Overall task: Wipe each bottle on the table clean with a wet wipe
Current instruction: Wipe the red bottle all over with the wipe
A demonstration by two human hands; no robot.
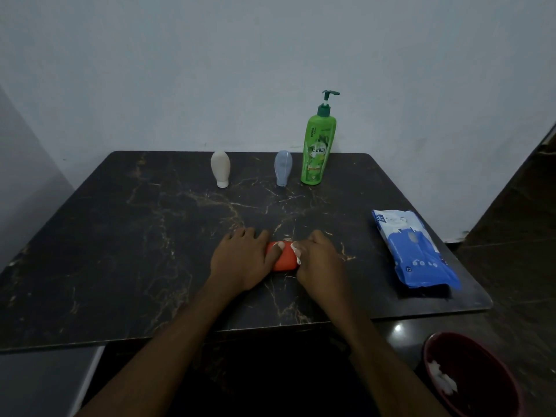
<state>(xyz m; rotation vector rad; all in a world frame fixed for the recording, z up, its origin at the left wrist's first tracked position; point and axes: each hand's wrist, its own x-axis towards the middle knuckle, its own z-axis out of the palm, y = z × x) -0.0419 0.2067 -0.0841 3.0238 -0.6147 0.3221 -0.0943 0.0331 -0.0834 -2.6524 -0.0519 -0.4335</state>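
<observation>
Head view: orange bottle (284,261) lying on table (120,251), nearer its front edge.
Gripped by left hand (240,261); right hand (319,263) clenches wipe (297,253) against it. Far edge: white bottle (220,168), blue bottle (283,167), green bottle (318,145).

So the tall green plastic pump bottle (318,145) stands upright. Just left of it a small pale-blue squeeze bottle (283,167) sits cap-down, and further left a beige squeeze bottle (220,168) does too. Well in front of the green one, a small orange-red bottle (284,260) lies flat, with a crumpled white wet wipe (296,251) against its right edge.
</observation>
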